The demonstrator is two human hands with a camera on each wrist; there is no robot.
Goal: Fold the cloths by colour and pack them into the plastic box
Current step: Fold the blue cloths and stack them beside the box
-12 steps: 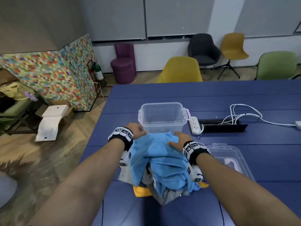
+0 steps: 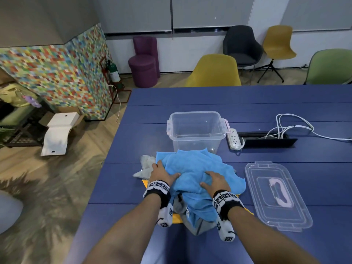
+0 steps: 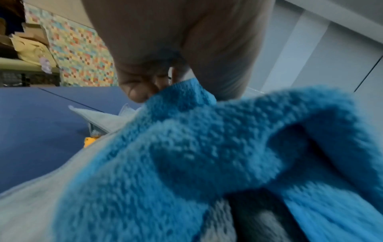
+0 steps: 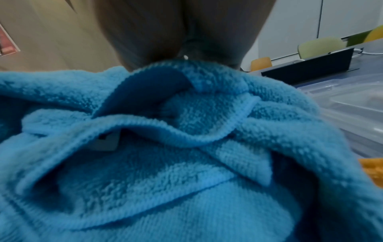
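A crumpled blue cloth [image 2: 192,164] lies on top of a pile with grey cloth [image 2: 146,164] and yellow cloth [image 2: 176,219] under it, on the blue table [image 2: 247,103]. My left hand [image 2: 162,172] grips the blue cloth's left side; in the left wrist view a fold of blue cloth [image 3: 207,155] sits pinched between thumb and fingers [image 3: 136,91]. My right hand [image 2: 213,180] holds a bunched fold on the right side, its fingertips hidden behind blue cloth [image 4: 165,163]. The clear plastic box [image 2: 196,113] stands open and empty just beyond the pile.
The box's clear lid [image 2: 297,216] lies flat to the right of the pile. A white power strip [image 2: 233,139], a black cable slot [image 2: 266,141] and white cables [image 2: 295,126] lie right of the box. A yellow chair [image 2: 213,71] stands at the table's far edge.
Both hands have drawn back from the box toward me. The blue cloth now lies spread wider and lower over the pile.
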